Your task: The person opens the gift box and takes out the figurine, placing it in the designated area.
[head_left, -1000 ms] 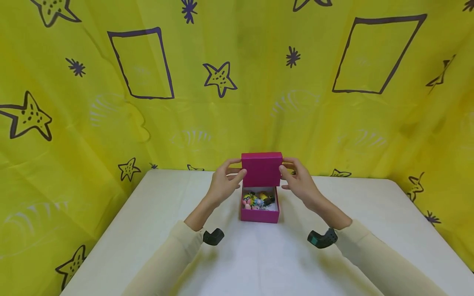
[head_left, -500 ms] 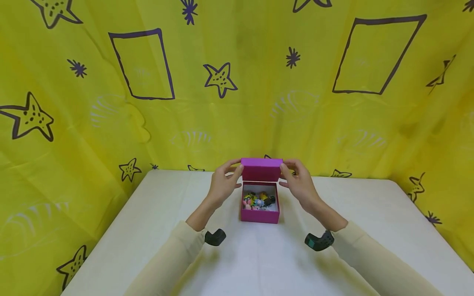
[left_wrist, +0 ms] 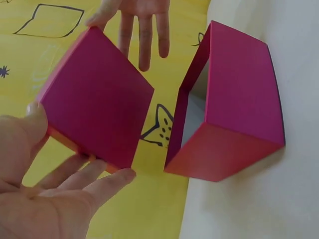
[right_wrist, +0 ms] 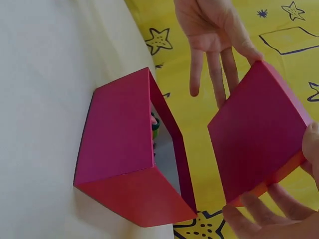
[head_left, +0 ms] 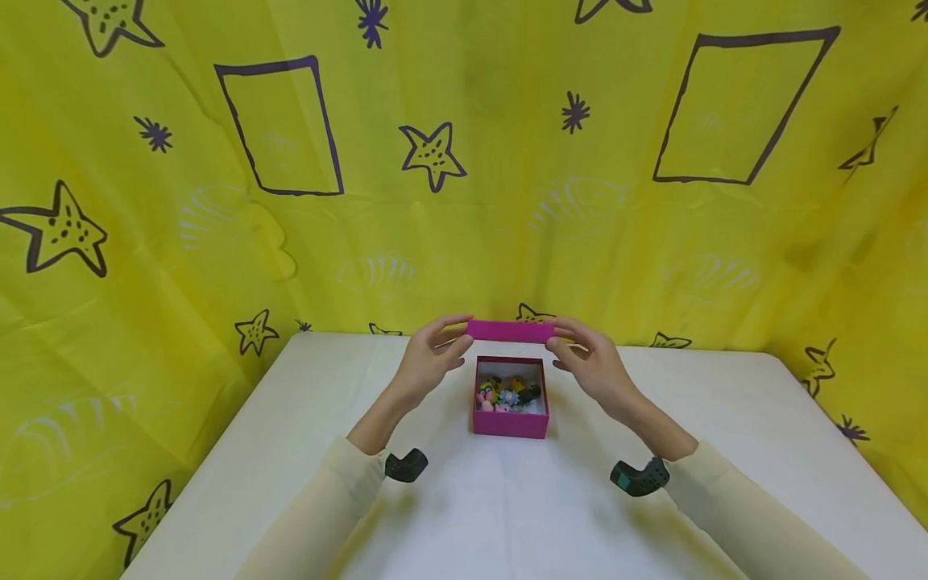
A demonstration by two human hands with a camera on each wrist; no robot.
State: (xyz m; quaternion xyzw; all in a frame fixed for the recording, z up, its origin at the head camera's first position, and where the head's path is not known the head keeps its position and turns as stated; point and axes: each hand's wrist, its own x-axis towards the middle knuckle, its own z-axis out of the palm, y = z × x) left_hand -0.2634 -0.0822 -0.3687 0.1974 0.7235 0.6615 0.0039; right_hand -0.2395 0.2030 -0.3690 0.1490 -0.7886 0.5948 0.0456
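Bright, diffuse light covers the smooth white tabletop (head_left: 507,507), with soft, yellow-tinged shadows beneath the cream long sleeves (head_left: 329,499). The yellow printed curtain (head_left: 493,225) dims toward the right corner and looks stretched at the head view's edges. Tiny multicoloured toy figures (head_left: 507,395) blur together there. In the left wrist view, the open magenta rectangular box (left_wrist: 234,99) casts a faint shadow.

The tabletop (head_left: 290,459) I see is plain white, its far corners rounded. A box (head_left: 510,425) stands directly on it, upright with its mouth up, near the far edge and roughly midway between the left and right edges.
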